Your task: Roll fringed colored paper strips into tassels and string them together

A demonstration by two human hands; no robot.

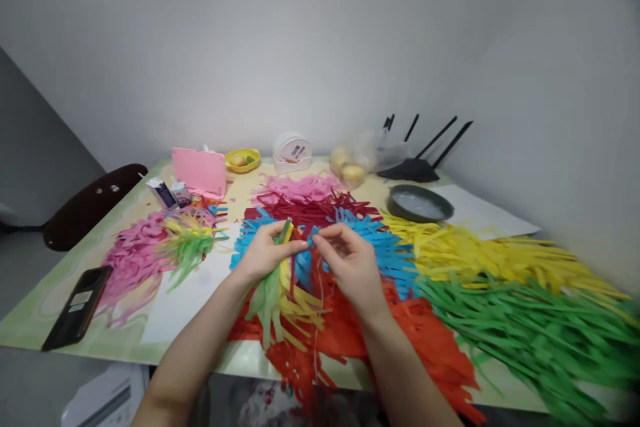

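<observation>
My left hand [269,250] is closed around the top of a multicoloured bundle of fringed strips [267,303], with green and yellow ends hanging below it. My right hand [345,260] pinches a small blue strip [312,237] beside the left thumb, and the fingertips of both hands nearly meet there. A thin pale string [317,340] dangles beneath them. Behind and under the hands lie blue fringe [383,243], dark red fringe [295,208] and orange-red fringe [425,330].
Yellow fringe [480,253] and green fringe [530,320] spread to the right. A dark round dish [421,203] stands behind them. At left are pink fringe [137,247], a finished-looking multicoloured tassel [190,243], a phone [79,307] and a pink stand-up case [200,172].
</observation>
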